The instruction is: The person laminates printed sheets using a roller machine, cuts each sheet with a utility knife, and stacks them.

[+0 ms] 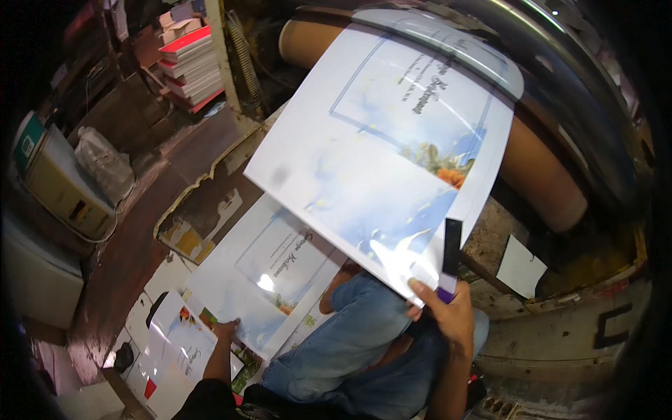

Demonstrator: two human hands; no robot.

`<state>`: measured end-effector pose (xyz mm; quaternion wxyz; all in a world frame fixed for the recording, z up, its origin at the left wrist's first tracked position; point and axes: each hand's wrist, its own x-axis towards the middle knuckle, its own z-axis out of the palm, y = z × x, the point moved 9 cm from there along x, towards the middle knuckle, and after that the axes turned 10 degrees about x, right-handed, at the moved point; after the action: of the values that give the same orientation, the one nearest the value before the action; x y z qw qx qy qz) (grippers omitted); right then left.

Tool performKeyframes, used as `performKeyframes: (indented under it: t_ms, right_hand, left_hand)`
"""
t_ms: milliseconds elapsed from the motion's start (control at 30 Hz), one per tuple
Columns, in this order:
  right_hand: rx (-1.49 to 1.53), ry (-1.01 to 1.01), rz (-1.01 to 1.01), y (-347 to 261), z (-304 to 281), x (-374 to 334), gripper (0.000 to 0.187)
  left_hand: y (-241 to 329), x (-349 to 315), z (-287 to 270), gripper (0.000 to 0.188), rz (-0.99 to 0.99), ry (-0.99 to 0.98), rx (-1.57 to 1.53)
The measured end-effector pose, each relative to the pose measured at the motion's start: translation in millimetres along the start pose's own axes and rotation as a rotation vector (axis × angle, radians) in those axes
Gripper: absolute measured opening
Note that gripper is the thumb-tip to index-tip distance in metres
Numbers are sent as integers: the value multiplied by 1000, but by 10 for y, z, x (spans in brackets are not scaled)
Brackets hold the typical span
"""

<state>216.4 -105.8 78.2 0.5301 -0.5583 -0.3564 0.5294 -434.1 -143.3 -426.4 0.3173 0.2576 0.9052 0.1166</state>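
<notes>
A large glossy printed sheet (364, 161), white and blue with orange flowers, curves down from the rollers. My right hand (451, 318) pinches its near corner between thumb and fingers. That same hand also holds a flat black tool with a purple part (453, 245), sticking up past the sheet's edge; its exact kind cannot be made out. At the lower left, another printed sheet (259, 262) of the same design lies flat. My left hand (224, 329) is closed at its near-left edge, the fingertips partly hidden.
A metal roller (546, 35) and a brown roll (549, 164) fill the far right. More prints (178, 339) lie left of my arm. Red-topped stacks (187, 66) stand far left, near a white plastic bag (103, 161). My jeans-clad legs (357, 329) sit beneath the held sheet.
</notes>
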Motion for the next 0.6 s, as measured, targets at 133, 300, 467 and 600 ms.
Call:
performKeyframes:
  t_ms: [133, 300, 467, 600]
  right_hand:
    - [22, 9, 55, 103, -143, -57, 23]
    - [81, -12, 178, 97, -131, -79, 21]
    - [46, -59, 281, 118, -175, -54, 27]
    - [-49, -194, 327, 61, -346, -54, 31]
  left_hand:
    - [1874, -1323, 137, 62, 690, 146, 199]
    - [4064, -3680, 235, 56, 1050, -1073, -395]
    - [4735, -4596, -78, 58, 308, -1511, -1351]
    - [4798, -4602, -334, 42, 504, -955, -1041]
